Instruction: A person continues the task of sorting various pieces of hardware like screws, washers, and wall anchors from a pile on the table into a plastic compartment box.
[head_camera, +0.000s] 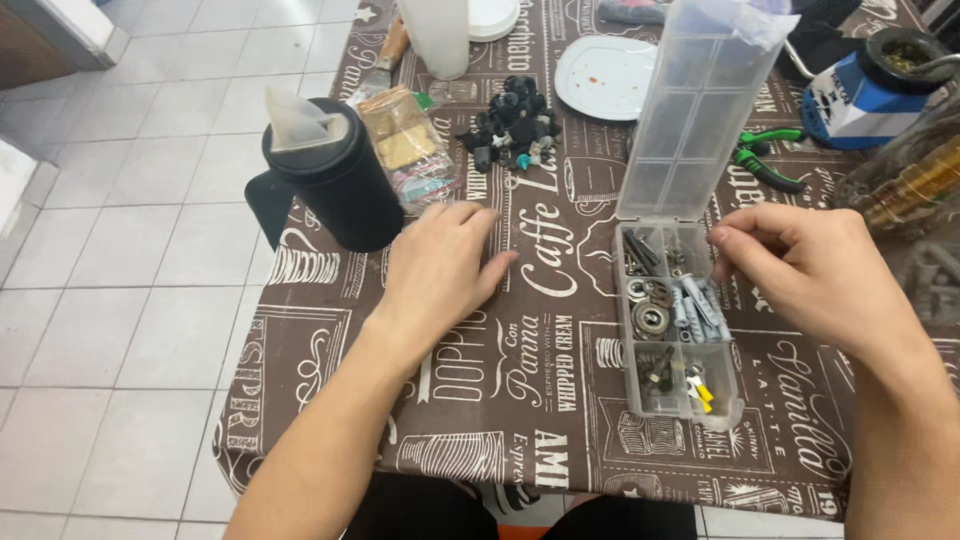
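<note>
While the left hand (440, 265) is laid flat and open on the desk (500, 420), palm down and holding nothing, the right hand (800, 270) is kept over the far end of a clear compartment box (675, 330), its fingers (735, 245) pinched together; whether something small is gripped cannot be told. The box is found just beneath and inward of the right hand, its lid (695, 110) stood open. Its compartments are already partly filled with washers, screws and plugs. Beyond the left hand's fingertips, a heap of small black parts (515, 125) is left unsorted, so the sorting is judged incomplete.
</note>
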